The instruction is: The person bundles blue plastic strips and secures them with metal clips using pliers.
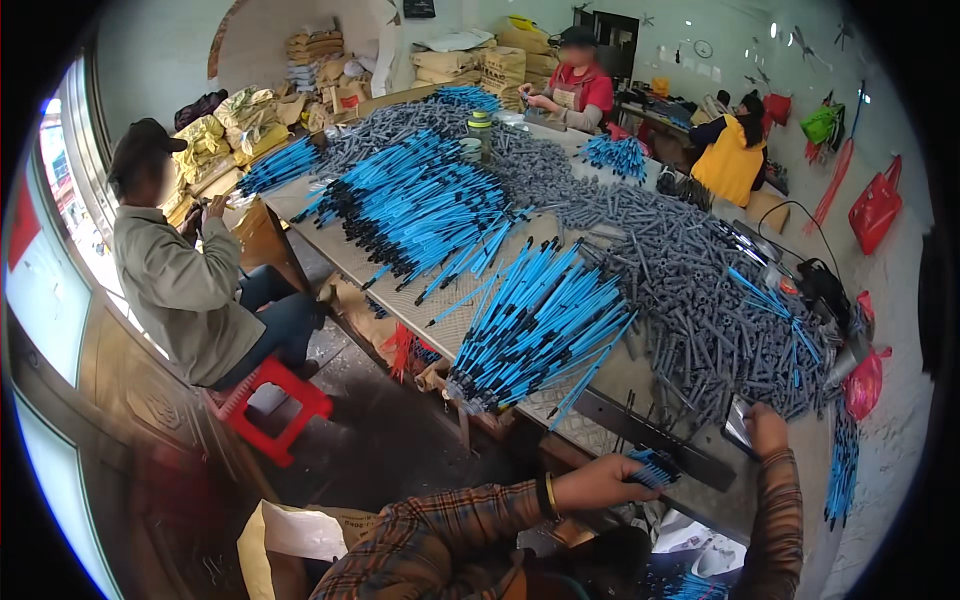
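My left hand (603, 483) is closed around a small bundle of thin blue sticks (655, 468) with dark tips, just off the near edge of the table. Farther right, my right hand (768, 430) grips a flat, shiny rectangular thing (738, 422) with a dark border; its kind is unclear. Between and beyond my hands lies a long dark metal bar (650, 438) on the table edge, with several thin upright rods beside it. A big heap of grey plastic tube-like pieces (690, 300) rises just past my right hand.
Piles of blue black-tipped sticks (545, 325) cover the table (340, 245). One person on a red stool (270, 405) sits at left; another in red (590, 90) works across the table, and a third in yellow (728, 165) sits behind. An open paper sack (290, 535) stands below left.
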The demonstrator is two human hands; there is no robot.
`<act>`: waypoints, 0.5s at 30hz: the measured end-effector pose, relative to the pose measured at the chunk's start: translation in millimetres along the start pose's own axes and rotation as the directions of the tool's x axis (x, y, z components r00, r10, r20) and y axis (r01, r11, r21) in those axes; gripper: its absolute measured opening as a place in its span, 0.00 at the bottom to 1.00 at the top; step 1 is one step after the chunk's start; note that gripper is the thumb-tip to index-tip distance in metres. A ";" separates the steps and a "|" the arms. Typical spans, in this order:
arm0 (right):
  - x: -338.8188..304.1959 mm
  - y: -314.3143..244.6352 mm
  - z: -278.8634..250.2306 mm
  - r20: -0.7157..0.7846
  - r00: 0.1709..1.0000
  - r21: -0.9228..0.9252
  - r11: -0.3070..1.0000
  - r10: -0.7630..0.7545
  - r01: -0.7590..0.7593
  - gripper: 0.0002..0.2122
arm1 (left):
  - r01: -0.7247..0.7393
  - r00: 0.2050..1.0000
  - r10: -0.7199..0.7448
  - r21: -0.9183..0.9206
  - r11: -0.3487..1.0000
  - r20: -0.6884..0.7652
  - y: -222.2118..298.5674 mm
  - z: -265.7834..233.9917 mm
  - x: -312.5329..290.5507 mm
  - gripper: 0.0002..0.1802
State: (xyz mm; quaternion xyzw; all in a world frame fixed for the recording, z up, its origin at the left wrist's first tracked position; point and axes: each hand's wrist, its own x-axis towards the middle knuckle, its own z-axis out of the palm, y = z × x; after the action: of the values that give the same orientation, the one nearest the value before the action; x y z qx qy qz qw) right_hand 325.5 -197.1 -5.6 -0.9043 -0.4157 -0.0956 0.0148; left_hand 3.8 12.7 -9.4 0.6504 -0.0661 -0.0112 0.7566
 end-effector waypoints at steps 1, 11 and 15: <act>-0.1 -2.2 -1.6 -0.013 1.000 0.048 0.999 0.003 -0.002 0.04 | 0.002 1.000 -0.002 -0.002 1.000 0.002 -0.3 0.3 0.6 0.14; 1.0 4.2 3.4 -0.078 0.993 0.046 0.995 -0.083 0.087 0.04 | -0.052 0.998 0.050 -0.052 0.997 -0.033 -1.0 4.0 -5.6 0.12; -9.5 7.2 1.3 -0.114 0.991 0.054 0.996 -0.068 0.074 0.03 | -0.043 0.999 0.042 -0.091 0.995 -0.010 -3.2 7.7 -7.2 0.12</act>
State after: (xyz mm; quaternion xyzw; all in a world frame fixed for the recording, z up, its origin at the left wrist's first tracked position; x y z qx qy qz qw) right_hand 325.2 -208.8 -8.3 -0.8813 -0.4488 -0.1347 0.0610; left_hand -3.9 5.4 -12.1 0.6137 -0.0764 0.0044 0.7858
